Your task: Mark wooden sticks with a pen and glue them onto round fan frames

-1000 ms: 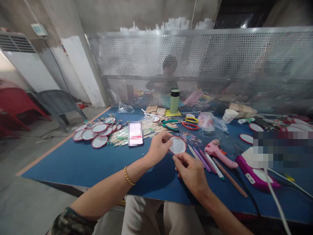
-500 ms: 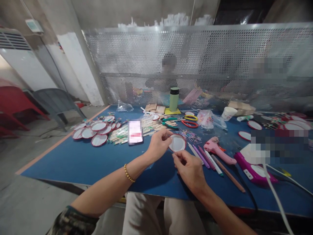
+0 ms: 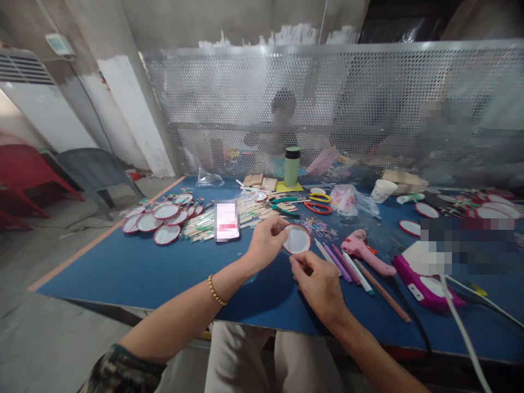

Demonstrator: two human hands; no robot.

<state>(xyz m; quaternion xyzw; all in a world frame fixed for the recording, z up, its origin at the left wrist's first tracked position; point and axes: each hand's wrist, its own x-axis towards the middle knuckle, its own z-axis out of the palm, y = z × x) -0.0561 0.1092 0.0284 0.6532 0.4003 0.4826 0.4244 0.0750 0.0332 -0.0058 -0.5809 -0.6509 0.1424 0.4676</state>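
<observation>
held disc [image 3: 298, 240]: round, pale-faced, red-rimmed, over the tabletop [image 3: 135, 278] in front of the person; whether it touches down i cannot tell. it is the centre of the clock used here, 12 being straight ahead.
weight and feel: probably light and thin, fairly stiff; the face may be smooth, a little slippery and easy to smudge or crease.
best hold: by the red rim, fingertips at the edge, face left untouched.
left hand [image 3: 266, 243]: at 9 o'clock, thumb and fingers pinching the disc's edge.
right hand [image 3: 321, 284]: towards 5 o'clock, thumb and forefinger drawn together by the lower rim; whether the rim is between them i cannot tell.
blue surface: flat and crowded; piled discs [image 3: 166, 212] at 9, wooden sticks [image 3: 249, 213] towards 10, bottle [image 3: 292, 169] at 12, glue gun [image 3: 370, 258] at 3, pens [image 3: 338, 263] at 4.
room: perforated metal screen [image 3: 229, 93] at 12, a blurred person [image 3: 268, 136] behind it; grey chair [image 3: 90, 166] between 9 and 10.
</observation>
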